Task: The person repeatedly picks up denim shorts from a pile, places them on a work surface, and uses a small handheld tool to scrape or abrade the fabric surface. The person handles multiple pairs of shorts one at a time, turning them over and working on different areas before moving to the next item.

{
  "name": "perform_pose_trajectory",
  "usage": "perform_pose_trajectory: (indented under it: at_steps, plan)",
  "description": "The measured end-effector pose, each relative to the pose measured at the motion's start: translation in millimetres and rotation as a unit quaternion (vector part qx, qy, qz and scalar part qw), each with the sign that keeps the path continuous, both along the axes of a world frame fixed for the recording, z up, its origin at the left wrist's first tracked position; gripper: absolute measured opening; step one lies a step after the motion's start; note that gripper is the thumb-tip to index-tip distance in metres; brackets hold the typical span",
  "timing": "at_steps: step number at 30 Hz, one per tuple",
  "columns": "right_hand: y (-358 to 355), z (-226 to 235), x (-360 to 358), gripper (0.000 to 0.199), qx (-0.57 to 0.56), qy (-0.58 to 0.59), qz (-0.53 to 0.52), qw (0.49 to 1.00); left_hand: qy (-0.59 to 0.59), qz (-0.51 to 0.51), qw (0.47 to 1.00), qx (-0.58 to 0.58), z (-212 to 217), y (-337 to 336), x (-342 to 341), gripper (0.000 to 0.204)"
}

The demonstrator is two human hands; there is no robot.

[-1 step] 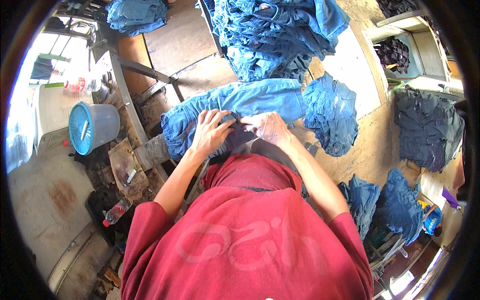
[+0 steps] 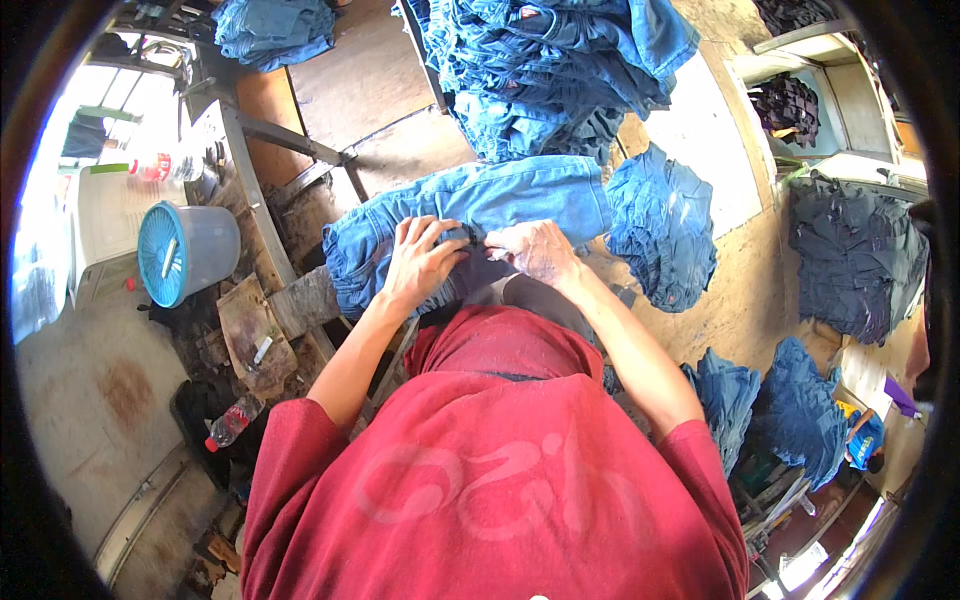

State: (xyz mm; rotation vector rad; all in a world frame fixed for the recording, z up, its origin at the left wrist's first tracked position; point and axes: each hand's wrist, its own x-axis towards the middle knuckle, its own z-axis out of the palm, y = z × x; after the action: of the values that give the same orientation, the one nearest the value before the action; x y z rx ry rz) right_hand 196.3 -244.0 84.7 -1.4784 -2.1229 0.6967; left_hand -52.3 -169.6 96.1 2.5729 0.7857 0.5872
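Jeans: a blue pair (image 2: 470,215) lies crosswise on the work surface just in front of the person, under both hands.
Risk: the cloth could bunch or slide toward the edge if the two hands pull unevenly.
Left hand: (image 2: 420,262) fingers spread, pressed flat on the denim.
Right hand: (image 2: 535,248) curled, pinching a dark spot of the fabric.
Nearby: folded jeans pile (image 2: 560,70) beyond; blue bucket (image 2: 185,250) at left.

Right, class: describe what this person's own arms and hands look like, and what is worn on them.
Both forearms are bare from above the elbow down, and the left hand and right hand wear no gloves. Short, loose sleeves of a red T-shirt with a faded paler print cover the upper arms. No watch, bracelet or ring can be made out.
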Motion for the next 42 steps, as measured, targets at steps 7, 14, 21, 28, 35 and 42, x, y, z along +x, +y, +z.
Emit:
perform_pose_trajectory:
  at_steps: [7,14,21,28,35,42]
  plan:
    - [-2,-26,16,0.019,0.114,-0.132,0.056,0.983,0.0,-0.069,0.997,0.017,-23,14,-19,0.013]
    - [-15,-22,23,0.017,0.136,-0.096,0.022,0.986,0.045,-0.001,0.999,0.023,19,-3,-13,0.026]
    - [-33,16,7,0.02,0.113,-0.09,0.002,0.99,0.033,0.225,0.806,-0.547,36,-32,36,0.056]
    - [-29,42,-28,0.042,-0.23,0.103,-0.367,0.895,-0.152,0.271,0.562,-0.767,22,-33,32,0.022]
    - [-24,16,-35,0.045,-0.197,0.143,-0.349,0.905,-0.176,0.243,0.607,-0.736,8,-43,34,0.018]
    - [-35,3,-28,0.042,-0.194,0.221,-0.361,0.885,-0.271,0.222,0.477,-0.806,12,-52,13,0.011]
